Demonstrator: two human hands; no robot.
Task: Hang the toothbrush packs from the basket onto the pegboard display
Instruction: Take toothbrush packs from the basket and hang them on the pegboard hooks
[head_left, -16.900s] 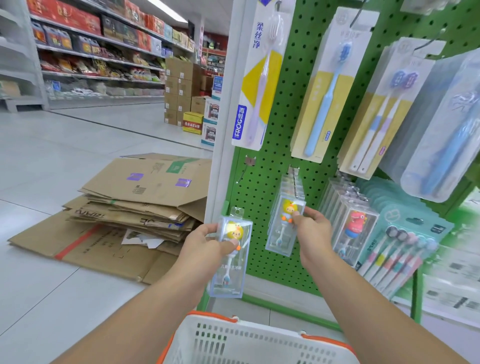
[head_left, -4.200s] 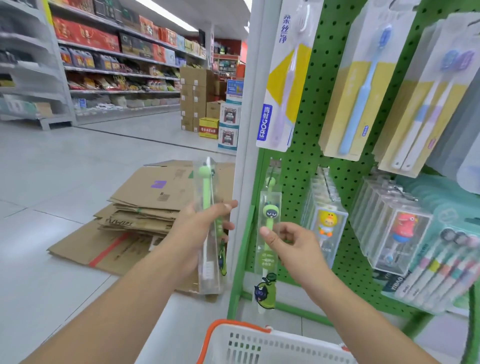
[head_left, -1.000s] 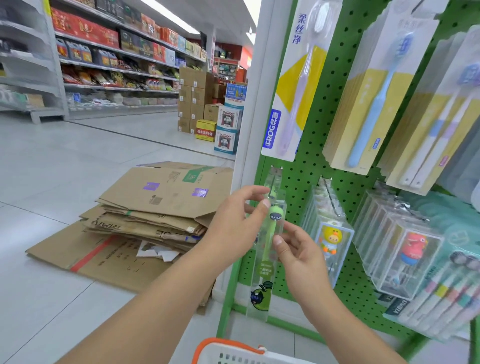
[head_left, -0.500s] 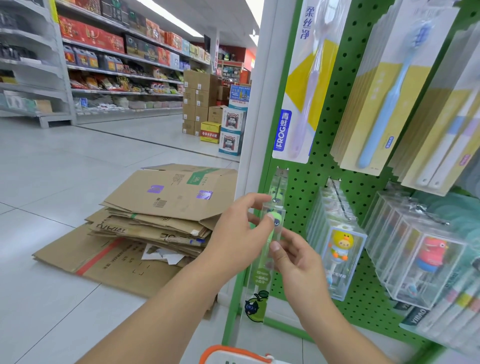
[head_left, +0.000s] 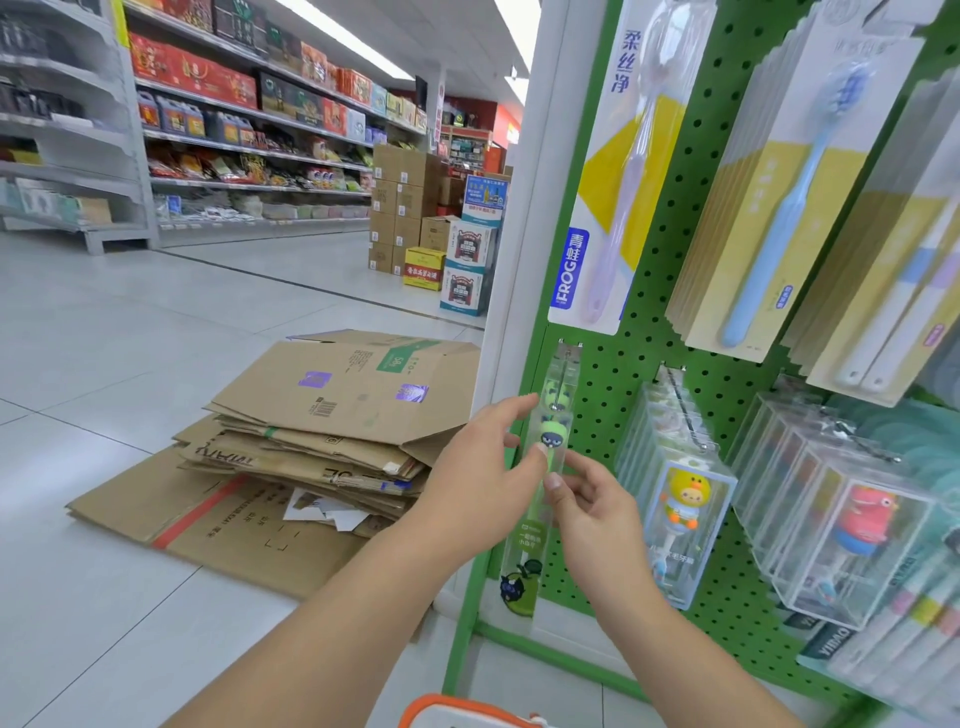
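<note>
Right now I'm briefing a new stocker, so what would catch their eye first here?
Probably both hands, left hand and right hand, on the slim green toothbrush pack at the green pegboard's left edge. Then the flattened cardboard on the floor to the left.

Green toothbrush pack (head_left: 545, 467): slim clear case, cartoon-eyed green brush inside, hung upright at left edge of green pegboard (head_left: 644, 374), pinched at mid-height between both thumbs. Second like pack seen directly behind. Basket (head_left: 457, 712): white, orange-rimmed, only top edge visible below.
</note>
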